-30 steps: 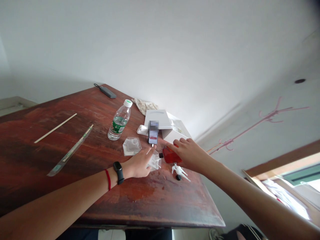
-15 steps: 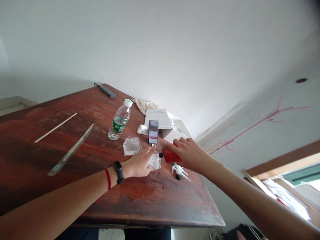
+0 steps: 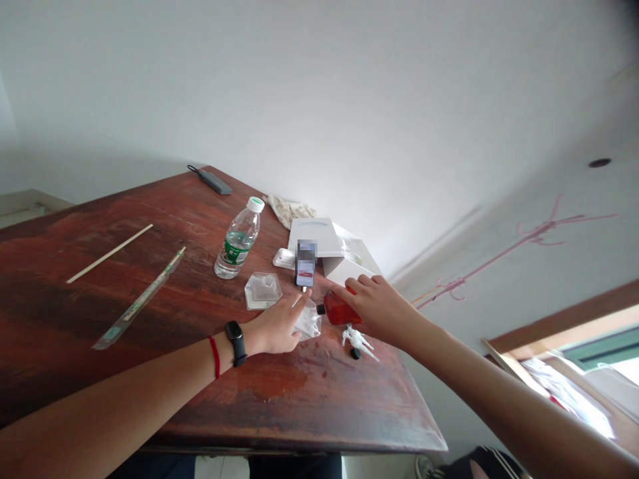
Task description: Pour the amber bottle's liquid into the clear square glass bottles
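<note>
My right hand [image 3: 377,303] is wrapped round a bottle of red liquid [image 3: 340,309]. The bottle lies tilted on its side, its dark neck pointing left at a clear plastic container [image 3: 310,324]. Around the near side of that container my left hand [image 3: 277,326] is closed, thumb toward the phone; its other fingers are partly hidden. I cannot make out liquid leaving the neck. Below the bottle lie a white spray-trigger-like piece [image 3: 358,339] and a small black cap [image 3: 355,354]. A reddish wet patch [image 3: 277,384] spreads on the wooden table [image 3: 359,406].
A phone [image 3: 305,271] leans against a white box [image 3: 314,233]. Left of it are a clear plastic tray [image 3: 263,291] and a water bottle [image 3: 238,245]. Two chopsticks lie farther left, one wrapped [image 3: 142,299], one bare [image 3: 110,253]. The wall closes off the far side.
The view has shifted very slightly. Both hands, the red bottle and the clear container keep the same positions relative to one another.
</note>
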A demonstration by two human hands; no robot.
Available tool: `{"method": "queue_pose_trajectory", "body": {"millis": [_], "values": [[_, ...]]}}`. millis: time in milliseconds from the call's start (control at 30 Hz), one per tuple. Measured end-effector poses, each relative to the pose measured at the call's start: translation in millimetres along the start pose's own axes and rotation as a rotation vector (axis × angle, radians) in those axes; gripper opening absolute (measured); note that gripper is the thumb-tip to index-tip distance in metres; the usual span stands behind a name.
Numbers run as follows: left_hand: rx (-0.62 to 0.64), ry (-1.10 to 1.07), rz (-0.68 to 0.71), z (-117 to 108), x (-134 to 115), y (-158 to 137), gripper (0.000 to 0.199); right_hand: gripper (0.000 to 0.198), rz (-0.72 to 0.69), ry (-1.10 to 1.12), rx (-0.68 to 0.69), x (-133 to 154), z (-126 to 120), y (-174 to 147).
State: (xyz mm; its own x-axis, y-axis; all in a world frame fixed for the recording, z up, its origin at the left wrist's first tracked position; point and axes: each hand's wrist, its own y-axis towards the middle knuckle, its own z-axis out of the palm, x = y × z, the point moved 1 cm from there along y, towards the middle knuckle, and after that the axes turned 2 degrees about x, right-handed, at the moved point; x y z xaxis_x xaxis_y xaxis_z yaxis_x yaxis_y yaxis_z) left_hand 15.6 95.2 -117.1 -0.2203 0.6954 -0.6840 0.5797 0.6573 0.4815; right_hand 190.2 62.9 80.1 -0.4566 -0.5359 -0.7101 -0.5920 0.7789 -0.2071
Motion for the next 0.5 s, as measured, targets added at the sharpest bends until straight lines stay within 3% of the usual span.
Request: {"method": "queue_pose_trajectory", "body": {"millis": [500], "values": [[0.003,0.022,-0.011,1.2,0.7,-0.8,0.107,0.048,-0.005,0.003,0.002,0.1,0.3,0.5]]}}
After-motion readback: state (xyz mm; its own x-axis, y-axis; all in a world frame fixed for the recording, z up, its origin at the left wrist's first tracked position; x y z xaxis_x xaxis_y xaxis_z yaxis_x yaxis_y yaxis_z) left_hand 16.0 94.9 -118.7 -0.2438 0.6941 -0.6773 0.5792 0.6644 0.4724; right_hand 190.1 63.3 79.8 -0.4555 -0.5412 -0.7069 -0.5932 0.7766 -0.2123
